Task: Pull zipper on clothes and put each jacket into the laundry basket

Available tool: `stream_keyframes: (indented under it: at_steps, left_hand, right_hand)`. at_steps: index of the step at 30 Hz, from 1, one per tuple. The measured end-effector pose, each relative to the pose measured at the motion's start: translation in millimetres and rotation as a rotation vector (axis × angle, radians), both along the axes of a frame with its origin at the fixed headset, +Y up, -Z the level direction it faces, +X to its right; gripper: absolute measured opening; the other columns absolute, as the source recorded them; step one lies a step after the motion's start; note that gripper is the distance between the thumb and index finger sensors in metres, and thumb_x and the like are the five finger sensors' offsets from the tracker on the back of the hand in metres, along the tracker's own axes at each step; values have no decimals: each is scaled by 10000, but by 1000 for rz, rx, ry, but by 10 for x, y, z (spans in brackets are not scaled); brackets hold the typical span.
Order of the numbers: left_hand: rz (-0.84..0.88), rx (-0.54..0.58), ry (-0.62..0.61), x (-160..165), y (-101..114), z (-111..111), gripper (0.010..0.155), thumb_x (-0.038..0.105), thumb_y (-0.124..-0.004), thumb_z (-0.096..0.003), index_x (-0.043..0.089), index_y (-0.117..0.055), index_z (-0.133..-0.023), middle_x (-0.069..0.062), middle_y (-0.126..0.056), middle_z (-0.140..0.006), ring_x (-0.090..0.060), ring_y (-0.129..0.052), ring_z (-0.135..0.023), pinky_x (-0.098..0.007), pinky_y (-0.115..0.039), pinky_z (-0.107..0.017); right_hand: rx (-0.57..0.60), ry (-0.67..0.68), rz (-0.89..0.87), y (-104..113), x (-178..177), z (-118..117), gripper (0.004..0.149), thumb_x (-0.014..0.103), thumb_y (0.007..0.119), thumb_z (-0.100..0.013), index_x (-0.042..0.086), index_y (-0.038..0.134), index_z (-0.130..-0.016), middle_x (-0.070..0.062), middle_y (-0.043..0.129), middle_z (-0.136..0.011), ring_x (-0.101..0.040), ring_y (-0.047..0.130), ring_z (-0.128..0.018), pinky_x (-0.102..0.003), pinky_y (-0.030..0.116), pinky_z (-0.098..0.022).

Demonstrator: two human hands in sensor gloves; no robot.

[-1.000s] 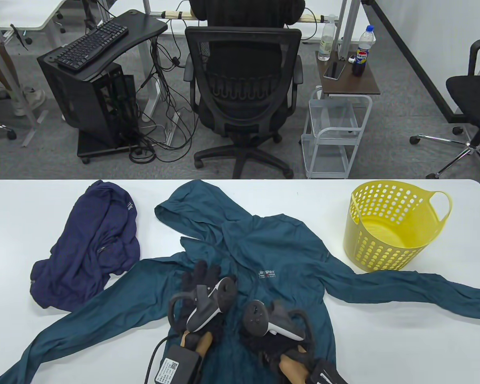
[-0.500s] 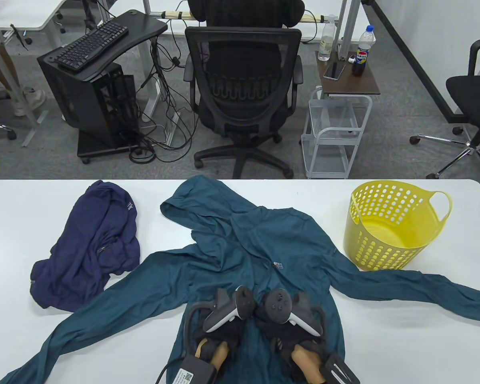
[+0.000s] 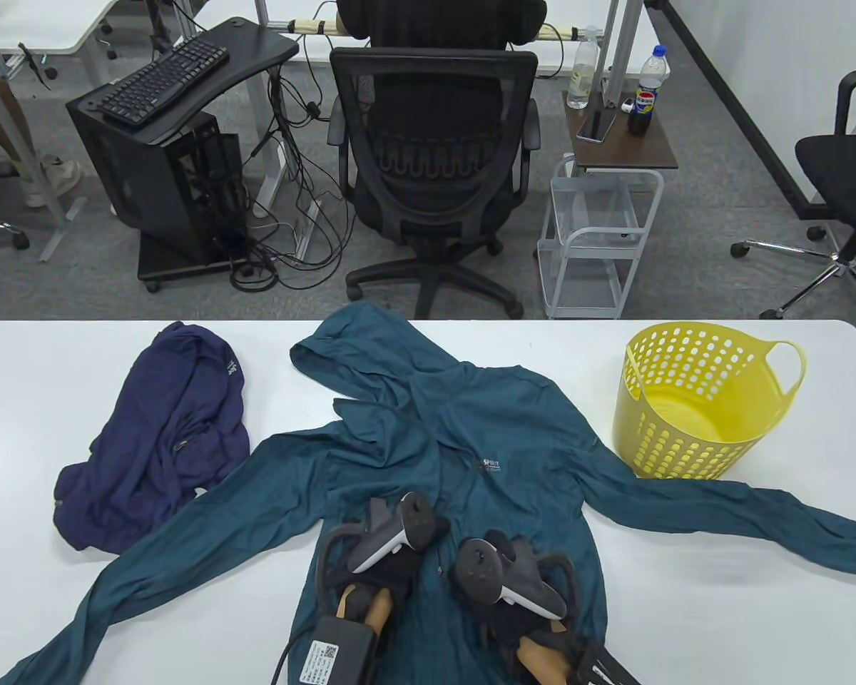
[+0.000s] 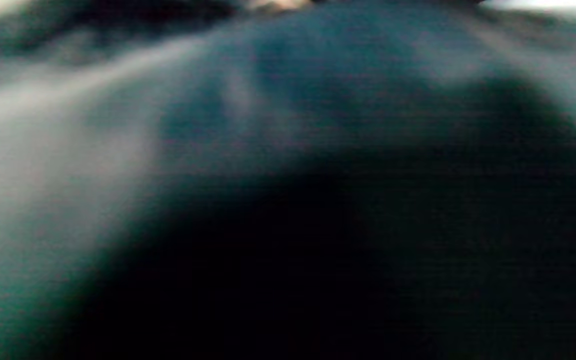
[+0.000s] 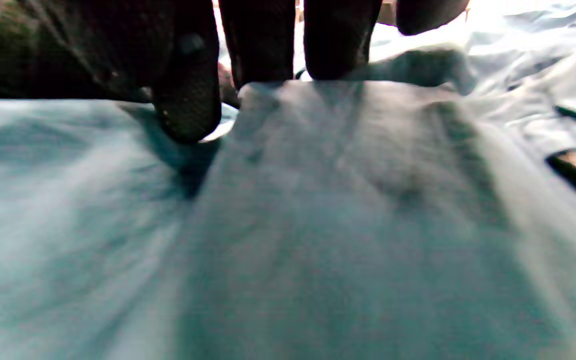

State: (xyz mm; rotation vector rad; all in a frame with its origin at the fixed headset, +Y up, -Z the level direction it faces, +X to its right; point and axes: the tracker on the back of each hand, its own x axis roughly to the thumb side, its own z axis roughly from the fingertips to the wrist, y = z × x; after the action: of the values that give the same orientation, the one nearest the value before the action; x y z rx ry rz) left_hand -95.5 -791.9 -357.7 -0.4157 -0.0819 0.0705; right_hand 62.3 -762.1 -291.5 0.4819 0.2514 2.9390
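Note:
A teal jacket (image 3: 485, 428) lies spread front-up across the middle of the white table (image 3: 692, 614), sleeves out to both sides. Both gloved hands rest on its lower front near the table's front edge, the left hand (image 3: 392, 553) a little ahead of the right hand (image 3: 503, 578). Trackers hide the fingers from above. In the right wrist view the thumb (image 5: 188, 100) and fingers (image 5: 263, 45) pinch a raised fold of teal fabric (image 5: 328, 200). The left wrist view shows only blurred teal cloth (image 4: 293, 60). A crumpled navy jacket (image 3: 171, 435) lies at the left. The yellow laundry basket (image 3: 685, 442) stands at the right with nothing in it.
The teal jacket's right sleeve (image 3: 777, 524) runs just in front of the basket. Beyond the table's far edge stand a black office chair (image 3: 435, 143) and a small white cart (image 3: 592, 235). Bare tabletop shows at the front left and front right.
Both hands came together on the jacket's lower front, then the left hand moved slightly forward and left. The jacket's front panels closed up and the hood shifted toward the far edge.

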Motion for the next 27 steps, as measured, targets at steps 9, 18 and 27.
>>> stream_keyframes:
  at_steps: [9,18,27]
  left_hand:
    - [2,-2,74,-218,-13,-80,518,462,-632,-439,700,-506,-882,189,-353,-1176,-277,-351,-1110,-602,-391,-760]
    - [-53,208,-1,-97,271,110,534,454,-654,-413,644,-561,-904,154,-551,-1162,-292,-480,-1094,-611,-477,-737]
    - [11,174,-127,201,333,264,487,426,-668,-414,588,-712,-871,153,-794,-1037,-228,-738,-986,-576,-589,-704]
  right_hand:
    - [-87,158,-10,62,-149,135,428,487,798,-454,316,922,-826,-1,757,-1102,-415,653,-1019,-637,527,-704]
    - [-178,37,-51,-138,-14,-58,430,492,730,-482,361,834,-879,41,624,-1147,-370,583,-1046,-611,539,-709]
    - [-167,-52,-98,-209,179,-177,441,469,742,-479,362,774,-906,39,573,-1159,-348,517,-1065,-613,485,-724]
